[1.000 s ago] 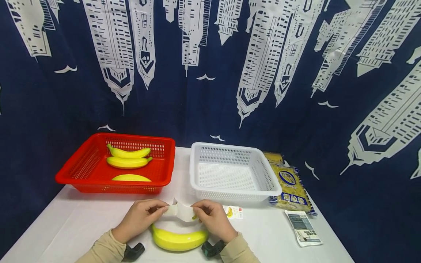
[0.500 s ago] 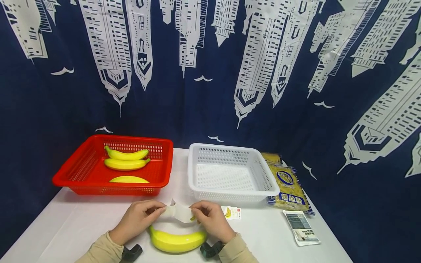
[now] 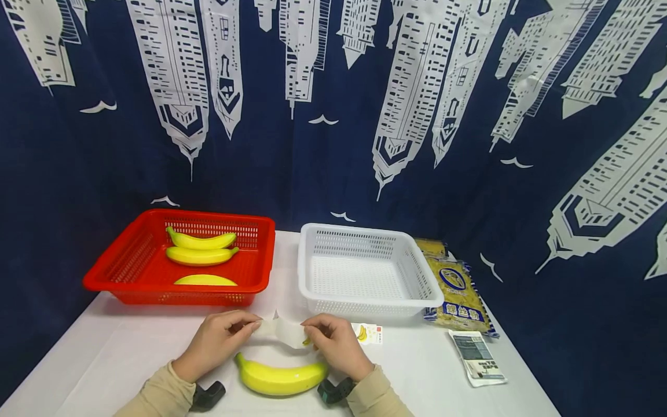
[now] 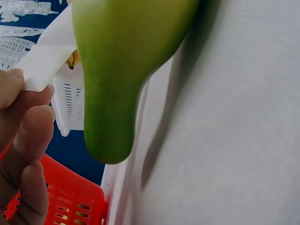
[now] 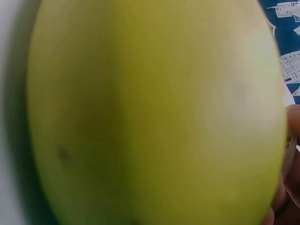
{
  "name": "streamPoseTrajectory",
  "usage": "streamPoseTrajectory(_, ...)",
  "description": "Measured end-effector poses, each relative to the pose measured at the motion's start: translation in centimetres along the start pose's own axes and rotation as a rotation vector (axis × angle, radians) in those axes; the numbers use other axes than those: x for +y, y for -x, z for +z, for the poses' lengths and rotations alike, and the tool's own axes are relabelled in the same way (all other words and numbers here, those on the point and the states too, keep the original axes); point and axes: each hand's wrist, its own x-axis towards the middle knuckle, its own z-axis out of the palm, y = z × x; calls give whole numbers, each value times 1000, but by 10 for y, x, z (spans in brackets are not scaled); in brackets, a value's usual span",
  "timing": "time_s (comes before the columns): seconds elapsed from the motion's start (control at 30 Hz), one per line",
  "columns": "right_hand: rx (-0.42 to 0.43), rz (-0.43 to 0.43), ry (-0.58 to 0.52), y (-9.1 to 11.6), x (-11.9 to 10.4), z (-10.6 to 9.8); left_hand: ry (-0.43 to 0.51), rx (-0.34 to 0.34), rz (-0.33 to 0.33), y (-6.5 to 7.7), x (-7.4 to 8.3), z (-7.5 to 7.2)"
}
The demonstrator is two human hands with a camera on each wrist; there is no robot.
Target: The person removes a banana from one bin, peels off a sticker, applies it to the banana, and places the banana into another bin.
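My left hand (image 3: 216, 343) and right hand (image 3: 340, 346) pinch the two ends of a white paper label (image 3: 289, 332), between thumb and fingertips. It bends between them, and a small printed banana shows near the right fingers. Below it, on the table, lies a yellow banana (image 3: 281, 379), its stem pointing left. The left wrist view shows the banana's green stem end (image 4: 110, 122) close up, with the left fingers (image 4: 35, 136) holding the label's pale edge (image 4: 44, 65). In the right wrist view the banana (image 5: 154, 112) hides most of the scene; part of the right hand (image 5: 291, 178) shows at the edge.
A red basket (image 3: 182, 295) holding 3 bananas stands at the back left, beside a white basket (image 3: 370, 304). Another banana-printed label (image 3: 369, 333) lies behind my right hand. Yellowish food packets (image 3: 458, 289) and a small printed pack (image 3: 477, 359) lie on the right.
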Motion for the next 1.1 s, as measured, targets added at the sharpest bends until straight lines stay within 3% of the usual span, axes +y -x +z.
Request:
streamPoseTrajectory(0.6, 6, 7, 15, -3, 0, -4, -9, 28, 10, -3, -2, -3)
streamPoseTrajectory(1.1, -4, -7, -1, -2, 3, -1, -2, 42, -31, -2, -3, -7)
